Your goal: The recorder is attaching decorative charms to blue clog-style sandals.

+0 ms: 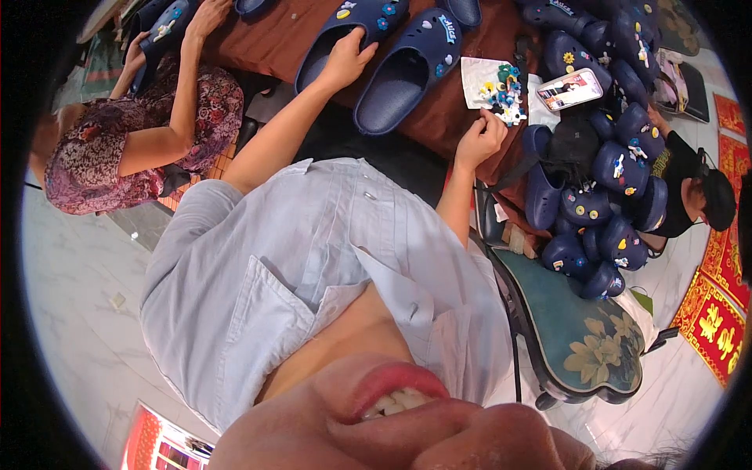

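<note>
My left hand (pixel 345 61) reaches into the opening of a dark blue clog (pixel 368 14), its fingers at the edge of the upper and the thumb apart to the right. Flower and other small charms decorate that clog. Just to its right lies a matching clog (pixel 385 98), also with charms on its upper. My right hand (pixel 481 141) has its fingertips pinched together by a heap of small colourful shoe charms (pixel 503 92). Any charm between those fingertips is too small to make out. The heap spreads over a white sheet (pixel 475 72).
Brown cloth (pixel 462 117) covers the table. A phone (pixel 569 90) lies beside a big pile of blue clogs (pixel 619 168) on the right. A co-worker (pixel 149 141) handles another clog at left; a person in black (pixel 683 184) is at right. A cushioned chair (pixel 572 321) stands near me.
</note>
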`<control>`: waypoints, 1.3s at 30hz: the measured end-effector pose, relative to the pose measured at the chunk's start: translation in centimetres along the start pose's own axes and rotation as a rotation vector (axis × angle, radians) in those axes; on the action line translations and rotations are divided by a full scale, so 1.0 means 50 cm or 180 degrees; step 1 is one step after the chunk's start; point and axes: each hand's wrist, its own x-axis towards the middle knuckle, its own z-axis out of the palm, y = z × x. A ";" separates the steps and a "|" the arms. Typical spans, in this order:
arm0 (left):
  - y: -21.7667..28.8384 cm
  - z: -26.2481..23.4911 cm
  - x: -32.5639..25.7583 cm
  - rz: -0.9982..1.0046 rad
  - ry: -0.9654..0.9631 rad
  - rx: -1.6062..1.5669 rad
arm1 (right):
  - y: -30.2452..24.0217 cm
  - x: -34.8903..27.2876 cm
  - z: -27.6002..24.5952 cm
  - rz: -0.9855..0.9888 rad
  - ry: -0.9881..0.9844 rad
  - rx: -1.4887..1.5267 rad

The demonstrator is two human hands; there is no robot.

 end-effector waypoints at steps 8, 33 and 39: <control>-0.013 0.000 -0.001 0.0083 0.0109 0.0022 | 0.007 0.003 0.000 0.0460 0.0165 0.0254; 0.003 -0.007 0.000 -0.0088 0.0042 -0.0169 | 0.075 0.120 -0.046 0.0538 0.0153 -0.0449; 0.006 -0.005 -0.004 -0.0226 -0.0104 -0.0120 | 0.097 0.138 -0.035 0.0230 -0.0707 -0.0923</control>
